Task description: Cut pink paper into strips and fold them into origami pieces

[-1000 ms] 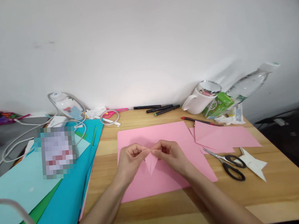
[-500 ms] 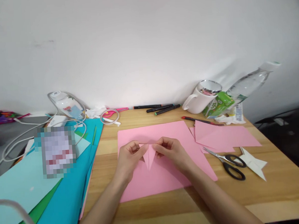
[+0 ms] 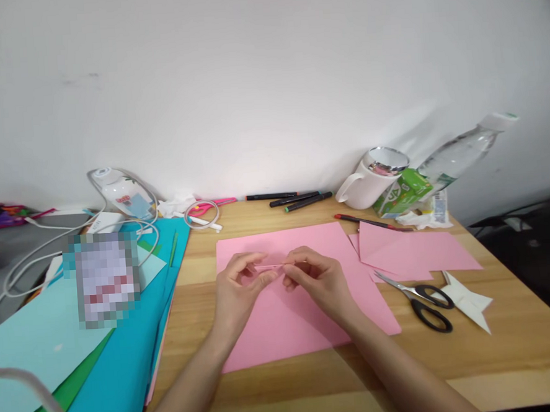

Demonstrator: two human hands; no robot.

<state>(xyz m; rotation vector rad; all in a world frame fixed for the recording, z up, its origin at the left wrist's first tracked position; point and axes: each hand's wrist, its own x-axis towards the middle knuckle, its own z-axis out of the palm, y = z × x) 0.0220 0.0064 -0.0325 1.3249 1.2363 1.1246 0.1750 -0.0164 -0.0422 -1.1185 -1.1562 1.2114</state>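
A small folded piece of pink paper (image 3: 270, 266) is held nearly edge-on above a large pink sheet (image 3: 300, 319). My right hand (image 3: 317, 279) pinches its right end between thumb and fingers. On the other side, my left hand (image 3: 240, 289) is around the left end, index finger raised above the paper and thumb apart below it. Whether its curled rear fingers touch the paper is hard to see. The large sheet lies flat on the wooden table (image 3: 188, 311) beneath both hands.
Scissors (image 3: 423, 302) and a white folded paper shape (image 3: 467, 303) lie to the right, near pink paper pieces (image 3: 412, 250). Black markers (image 3: 302, 199), a white mug (image 3: 371, 178) and a leaning bottle (image 3: 462, 151) line the wall. Coloured sheets (image 3: 140, 363) and cables occupy the left.
The folded pink paper has turned from showing its pointed face to nearly edge-on. My left thumb and index finger have spread apart from their pinch; my right hand keeps its hold.
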